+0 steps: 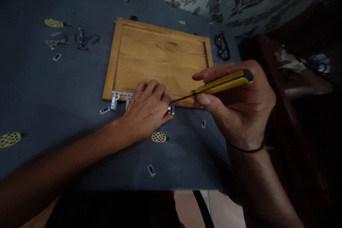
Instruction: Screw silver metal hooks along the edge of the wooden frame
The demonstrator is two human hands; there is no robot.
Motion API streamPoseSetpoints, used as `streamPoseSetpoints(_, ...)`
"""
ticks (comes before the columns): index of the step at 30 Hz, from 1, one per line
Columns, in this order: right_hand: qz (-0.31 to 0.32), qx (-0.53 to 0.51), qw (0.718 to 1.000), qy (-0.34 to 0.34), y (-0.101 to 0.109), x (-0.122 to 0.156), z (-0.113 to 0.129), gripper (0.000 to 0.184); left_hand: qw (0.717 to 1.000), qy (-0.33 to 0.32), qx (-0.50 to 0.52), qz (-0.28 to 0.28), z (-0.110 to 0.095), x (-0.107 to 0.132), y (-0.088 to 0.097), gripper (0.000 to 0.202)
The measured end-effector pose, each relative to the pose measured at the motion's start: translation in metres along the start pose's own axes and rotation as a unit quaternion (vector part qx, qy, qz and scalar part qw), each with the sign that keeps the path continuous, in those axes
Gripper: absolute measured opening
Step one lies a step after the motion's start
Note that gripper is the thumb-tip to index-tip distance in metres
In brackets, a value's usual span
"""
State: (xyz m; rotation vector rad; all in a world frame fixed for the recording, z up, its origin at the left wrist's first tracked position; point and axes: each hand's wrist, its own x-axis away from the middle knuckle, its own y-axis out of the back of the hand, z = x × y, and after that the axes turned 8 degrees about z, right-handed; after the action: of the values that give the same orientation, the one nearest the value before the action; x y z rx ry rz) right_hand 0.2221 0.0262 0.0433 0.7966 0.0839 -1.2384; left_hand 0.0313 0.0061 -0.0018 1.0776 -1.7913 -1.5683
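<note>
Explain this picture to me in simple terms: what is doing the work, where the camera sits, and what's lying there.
There is no machine here, just a person's two bare hands, seen from a camera worn on the head, looking forward and down. A wooden panel lies on a blue patterned cloth. The right hand holds a yellow-and-black screwdriver; its tip meets a metal fitting at the panel's near edge. The left hand rests there too. Glasses lie beyond the panel's right side.
</note>
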Motion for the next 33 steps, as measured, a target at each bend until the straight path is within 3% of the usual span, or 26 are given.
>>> streamPoseSetpoints(3, -0.022, 0.036, 0.999, 0.018, -0.002, -0.003, -0.001, 0.023, 1.0, -0.001, -0.004, -0.004, 0.0, 0.0, 0.0, 0.028)
streamPoseSetpoints(6, -0.003, 0.069, 0.998, 0.001, 0.002, -0.003, 0.003, 0.016, 1.0, -0.004, -0.004, -0.008, 0.0, 0.0, -0.001, 0.03)
streamPoseSetpoints(12, 0.001, -0.019, 1.0, 0.021, 0.01, -0.001, 0.008, 0.068, 1.0, -0.006, -0.004, -0.002, 0.001, 0.0, 0.0, 0.029)
streamPoseSetpoints(15, 0.007, -0.053, 0.998, 0.014, 0.012, 0.0, 0.006, 0.077, 1.0, -0.007, -0.002, -0.001, 0.001, 0.0, 0.001, 0.029)
streamPoseSetpoints(22, 0.004, -0.034, 0.999, 0.029, 0.016, 0.005, 0.002, 0.068, 1.0, -0.007, -0.002, -0.015, 0.0, 0.0, -0.001, 0.028)
streamPoseSetpoints(33, -0.052, -0.036, 0.997, -0.036, 0.004, 0.009, 0.009, 0.039, 1.0, 0.001, -0.012, -0.004, 0.0, 0.001, 0.001, 0.029)
